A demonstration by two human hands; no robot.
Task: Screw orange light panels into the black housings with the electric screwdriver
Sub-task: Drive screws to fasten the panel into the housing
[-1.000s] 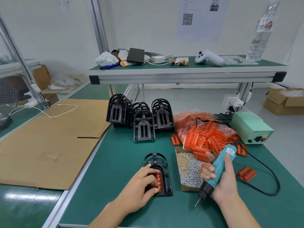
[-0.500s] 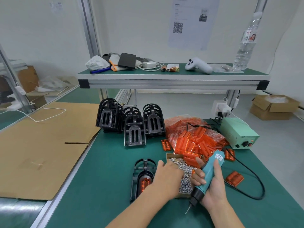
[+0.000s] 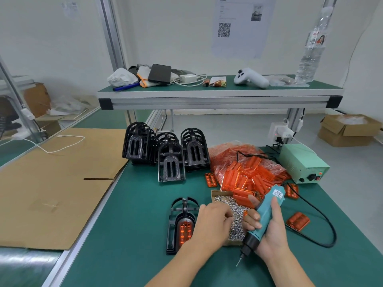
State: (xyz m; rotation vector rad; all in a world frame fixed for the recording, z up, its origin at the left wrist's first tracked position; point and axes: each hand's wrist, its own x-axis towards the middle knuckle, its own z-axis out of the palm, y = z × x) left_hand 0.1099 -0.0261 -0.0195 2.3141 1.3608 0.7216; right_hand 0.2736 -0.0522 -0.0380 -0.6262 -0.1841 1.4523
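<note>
A black housing (image 3: 179,222) lies flat on the green mat, with an orange light panel (image 3: 185,230) glowing inside its slots. My left hand (image 3: 212,222) reaches into the cardboard box of small silver screws (image 3: 230,206), fingers curled down among them; whether it pinches a screw is hidden. My right hand (image 3: 269,233) grips the teal electric screwdriver (image 3: 264,216), bit pointing down-left just above the mat. A bag of orange panels (image 3: 246,170) lies behind the box. A stack of empty black housings (image 3: 165,152) stands further back.
A green power supply (image 3: 302,164) sits at the right, its black cable (image 3: 323,216) looping to the screwdriver. Loose orange panels (image 3: 298,221) lie right of my hand. Flat cardboard (image 3: 51,179) covers the left bench. An upper shelf (image 3: 217,96) carries a bottle, controller and charger.
My left hand left the housing and moved right into the screw box. The right hand with the screwdriver stayed roughly in place. The view shifted slightly.
</note>
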